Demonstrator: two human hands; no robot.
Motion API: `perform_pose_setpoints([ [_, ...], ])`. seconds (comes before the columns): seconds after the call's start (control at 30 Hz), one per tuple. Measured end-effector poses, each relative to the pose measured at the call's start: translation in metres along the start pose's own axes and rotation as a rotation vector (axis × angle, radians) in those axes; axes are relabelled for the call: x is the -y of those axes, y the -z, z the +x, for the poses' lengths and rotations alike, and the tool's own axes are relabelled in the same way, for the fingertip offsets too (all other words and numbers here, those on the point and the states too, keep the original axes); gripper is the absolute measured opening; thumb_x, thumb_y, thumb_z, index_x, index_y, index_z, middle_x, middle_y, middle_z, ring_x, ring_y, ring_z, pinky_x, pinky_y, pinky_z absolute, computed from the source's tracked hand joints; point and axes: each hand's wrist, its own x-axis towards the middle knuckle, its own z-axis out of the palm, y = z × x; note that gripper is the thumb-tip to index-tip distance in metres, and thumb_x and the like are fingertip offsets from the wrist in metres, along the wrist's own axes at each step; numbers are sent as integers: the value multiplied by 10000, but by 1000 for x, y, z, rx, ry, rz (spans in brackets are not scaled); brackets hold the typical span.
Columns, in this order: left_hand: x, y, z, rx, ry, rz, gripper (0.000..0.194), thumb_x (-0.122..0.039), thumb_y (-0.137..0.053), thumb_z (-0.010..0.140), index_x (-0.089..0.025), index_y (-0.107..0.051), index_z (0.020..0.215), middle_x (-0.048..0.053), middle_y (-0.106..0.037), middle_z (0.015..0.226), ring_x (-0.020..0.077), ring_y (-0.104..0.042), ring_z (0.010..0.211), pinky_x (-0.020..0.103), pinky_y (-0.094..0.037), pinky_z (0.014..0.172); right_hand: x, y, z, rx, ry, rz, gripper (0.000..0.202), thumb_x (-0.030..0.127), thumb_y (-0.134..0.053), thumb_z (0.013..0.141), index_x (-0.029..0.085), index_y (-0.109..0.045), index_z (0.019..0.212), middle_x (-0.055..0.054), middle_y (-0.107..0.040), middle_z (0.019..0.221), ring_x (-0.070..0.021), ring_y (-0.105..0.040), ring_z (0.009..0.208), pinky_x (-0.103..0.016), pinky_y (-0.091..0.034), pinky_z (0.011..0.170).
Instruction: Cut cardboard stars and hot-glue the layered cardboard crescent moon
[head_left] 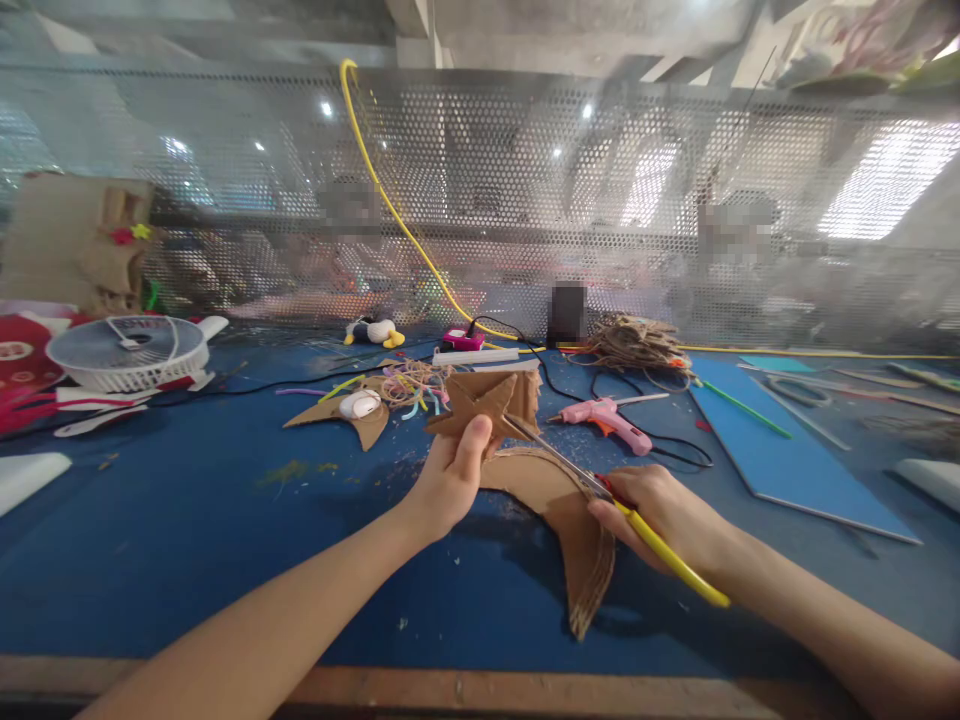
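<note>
My left hand [452, 478] grips a brown cardboard star [480, 402] between thumb and fingers, above the middle of the blue table. My right hand [660, 510] is closed round yellow-handled scissors [667, 552], whose blades point up and left and reach the star's right side. Whether the blades touch the star is hard to tell. Beneath both hands lies a curved, crescent-like cardboard piece [574, 515] with layered edges. More cardboard [526, 390] shows just behind the star.
A pink glue gun [611, 422] lies behind my right hand, its black cable trailing. A blue board [795, 455] is at the right. Farther back are string scraps [416, 385], a magenta box [463, 340] and twine [641, 342]. A white fan [131, 352] stands left, before a perforated metal screen [480, 180].
</note>
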Motion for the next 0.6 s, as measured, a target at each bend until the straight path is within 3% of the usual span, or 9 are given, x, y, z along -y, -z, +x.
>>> perform_pose_setpoints([
  [0.2, 4, -7, 1, -69, 43, -164, 398, -589, -599, 883, -195, -650, 918, 83, -699, 910, 196, -649, 865, 302, -569, 784, -5, -4, 5, 23, -36, -63, 534, 589, -321, 1012, 213, -483, 669, -60, -561, 627, -160, -449, 555, -323, -288, 563],
  [0.4, 5, -5, 7, -103, 107, -126, 413, -567, -491, 952, -204, -614, 797, 40, -616, 702, 188, -637, 763, 309, -556, 787, 4, -3, 5, 31, -101, -28, 536, 603, -347, 1015, 216, -490, 673, -45, -564, 640, -161, -456, 577, -317, -278, 575],
  [0.6, 12, -5, 8, -168, 53, -139, 417, -553, -560, 921, -208, -558, 686, 27, -574, 626, 184, -582, 698, 310, -510, 708, 11, 3, 4, 68, -110, 51, 596, 670, -318, 997, 211, -482, 653, -21, -516, 591, -136, -386, 529, -308, -257, 538],
])
